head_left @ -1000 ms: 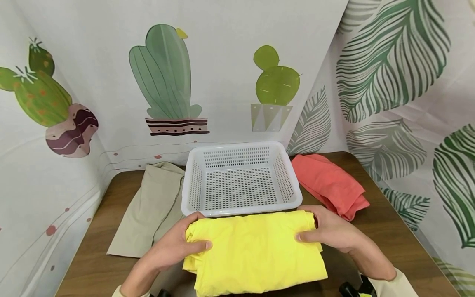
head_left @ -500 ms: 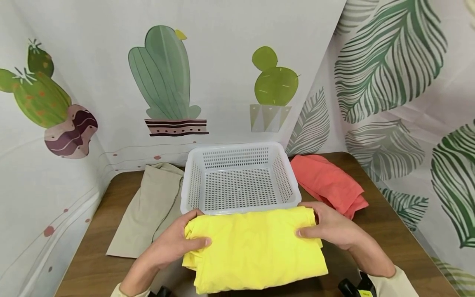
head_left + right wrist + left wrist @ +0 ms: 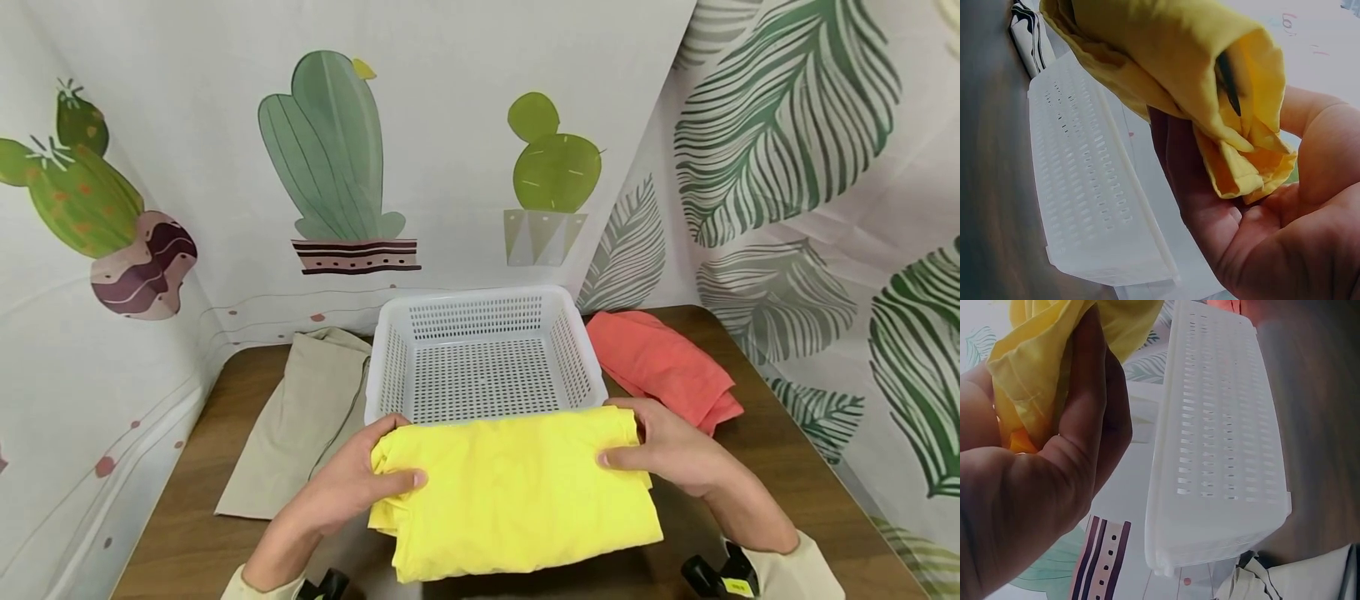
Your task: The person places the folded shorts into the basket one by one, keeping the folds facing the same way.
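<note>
A folded yellow cloth garment (image 3: 517,496) is held up in front of the basket, its far edge overlapping the basket's near rim in the head view. My left hand (image 3: 356,483) grips its left end, thumb on top and fingers beneath. At the other end my right hand (image 3: 667,450) pinches it the same way. Layered folds of the yellow garment (image 3: 1035,375) show between thumb and fingers in the left wrist view. In the right wrist view the garment's rolled end (image 3: 1235,106) sits in the right hand. Beyond it stands a white perforated plastic basket (image 3: 397,333) with nothing inside.
A folded beige garment (image 3: 300,433) lies left of the basket. On the right is a folded coral-red garment (image 3: 663,362). All rest on a dark wooden table (image 3: 780,492), backed by a printed cloth curtain (image 3: 457,167).
Both hands have moved the yellow garment slightly forward and up toward the basket, keeping their grip. The basket and the other garments stay in place.
</note>
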Tool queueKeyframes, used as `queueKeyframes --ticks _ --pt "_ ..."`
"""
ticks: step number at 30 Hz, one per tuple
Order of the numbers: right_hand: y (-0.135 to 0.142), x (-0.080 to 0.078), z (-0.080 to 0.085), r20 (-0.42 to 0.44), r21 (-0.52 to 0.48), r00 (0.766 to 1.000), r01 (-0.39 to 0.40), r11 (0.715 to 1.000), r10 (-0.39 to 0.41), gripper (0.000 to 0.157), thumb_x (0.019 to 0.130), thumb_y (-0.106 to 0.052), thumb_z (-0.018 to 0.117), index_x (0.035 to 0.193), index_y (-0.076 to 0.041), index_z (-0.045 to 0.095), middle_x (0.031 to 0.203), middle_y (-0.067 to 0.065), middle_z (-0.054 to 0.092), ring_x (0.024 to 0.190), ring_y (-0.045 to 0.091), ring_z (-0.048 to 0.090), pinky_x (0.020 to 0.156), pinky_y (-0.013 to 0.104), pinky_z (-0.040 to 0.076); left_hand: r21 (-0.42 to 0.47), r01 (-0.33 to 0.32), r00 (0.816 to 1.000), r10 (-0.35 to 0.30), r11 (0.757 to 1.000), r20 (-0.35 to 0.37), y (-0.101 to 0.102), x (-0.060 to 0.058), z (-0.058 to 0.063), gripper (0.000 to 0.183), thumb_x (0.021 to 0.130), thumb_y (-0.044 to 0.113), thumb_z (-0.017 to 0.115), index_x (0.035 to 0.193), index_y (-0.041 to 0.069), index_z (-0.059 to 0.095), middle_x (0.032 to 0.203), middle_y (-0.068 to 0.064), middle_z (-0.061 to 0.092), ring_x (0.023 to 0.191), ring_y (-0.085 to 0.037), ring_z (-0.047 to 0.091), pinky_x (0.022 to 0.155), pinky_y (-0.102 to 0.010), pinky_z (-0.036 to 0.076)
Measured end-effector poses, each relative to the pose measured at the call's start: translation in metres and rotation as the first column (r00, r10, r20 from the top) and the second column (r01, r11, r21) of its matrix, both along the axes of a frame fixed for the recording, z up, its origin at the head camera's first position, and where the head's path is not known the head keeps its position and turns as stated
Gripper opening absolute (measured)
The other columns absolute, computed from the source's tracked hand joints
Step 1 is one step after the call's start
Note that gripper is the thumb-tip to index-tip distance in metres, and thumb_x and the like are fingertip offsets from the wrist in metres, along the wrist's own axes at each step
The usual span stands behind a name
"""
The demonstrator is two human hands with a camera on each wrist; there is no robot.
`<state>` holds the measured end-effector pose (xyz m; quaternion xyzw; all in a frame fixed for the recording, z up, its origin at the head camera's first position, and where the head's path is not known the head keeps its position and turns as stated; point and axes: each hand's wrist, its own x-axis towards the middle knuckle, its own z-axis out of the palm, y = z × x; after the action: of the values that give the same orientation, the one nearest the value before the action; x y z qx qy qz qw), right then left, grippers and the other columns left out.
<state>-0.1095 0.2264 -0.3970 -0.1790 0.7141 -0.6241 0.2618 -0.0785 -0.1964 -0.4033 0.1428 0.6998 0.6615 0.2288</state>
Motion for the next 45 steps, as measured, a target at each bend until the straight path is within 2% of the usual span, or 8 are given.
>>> queueKeyframes --ticks 6,14,27,37,45 --pt "0.000 -0.001 0.003 -0.014 -0.007 1.000 -0.002 1.000 0.002 0.042 0.093 -0.002 0.077 0.127 0.011 0.055 0.108 0.029 0.069 0.090 0.039 0.076 0.076 0.053 0.064 -0.004 -0.017 1.000 0.017 1.000 -0.003 -0.001 -0.002 0.003 0.043 0.093 0.004 0.079 0.123 -0.003 0.050 0.101 -0.021 0.067 0.082 -0.030 0.075 0.068 -0.049 0.064" --pt "-0.002 -0.004 0.005 -0.020 -0.036 0.999 0.029 0.999 -0.029 0.045 0.093 0.000 0.076 0.129 0.012 0.053 0.107 0.029 0.070 0.089 0.038 0.077 0.076 0.054 0.064 0.051 -0.014 1.000 0.014 0.999 0.001 -0.002 -0.006 0.005 0.044 0.095 0.000 0.076 0.127 -0.005 0.047 0.105 -0.022 0.068 0.086 -0.031 0.076 0.070 -0.052 0.064" --pt "-0.006 -0.008 0.006 -0.009 -0.063 0.998 0.053 0.997 -0.054 0.042 0.094 0.001 0.074 0.129 0.011 0.054 0.108 0.025 0.072 0.089 0.037 0.077 0.076 0.055 0.064 0.054 -0.075 0.996 0.072 0.996 0.047 -0.004 -0.010 0.008 0.050 0.095 0.002 0.077 0.133 -0.001 0.045 0.105 -0.021 0.068 0.084 -0.033 0.076 0.069 -0.059 0.062" --pt "-0.008 -0.011 0.009 0.015 -0.079 0.996 0.085 0.993 -0.084 0.043 0.096 -0.001 0.073 0.132 0.009 0.053 0.110 0.021 0.073 0.092 0.036 0.078 0.078 0.056 0.063 0.021 -0.128 0.991 0.127 0.992 0.047 -0.004 -0.014 0.010 0.053 0.094 0.006 0.079 0.134 -0.001 0.046 0.108 -0.020 0.069 0.087 -0.032 0.076 0.073 -0.055 0.063" --pt "-0.009 -0.014 0.014 0.022 -0.086 0.993 0.115 0.990 -0.114 0.041 0.098 -0.002 0.072 0.132 0.009 0.051 0.109 0.018 0.074 0.091 0.034 0.078 0.077 0.055 0.063 0.053 -0.145 0.989 0.142 0.988 0.050 -0.003 -0.020 0.010 0.054 0.095 0.006 0.079 0.137 -0.001 0.046 0.116 -0.023 0.068 0.093 -0.034 0.076 0.077 -0.055 0.063"
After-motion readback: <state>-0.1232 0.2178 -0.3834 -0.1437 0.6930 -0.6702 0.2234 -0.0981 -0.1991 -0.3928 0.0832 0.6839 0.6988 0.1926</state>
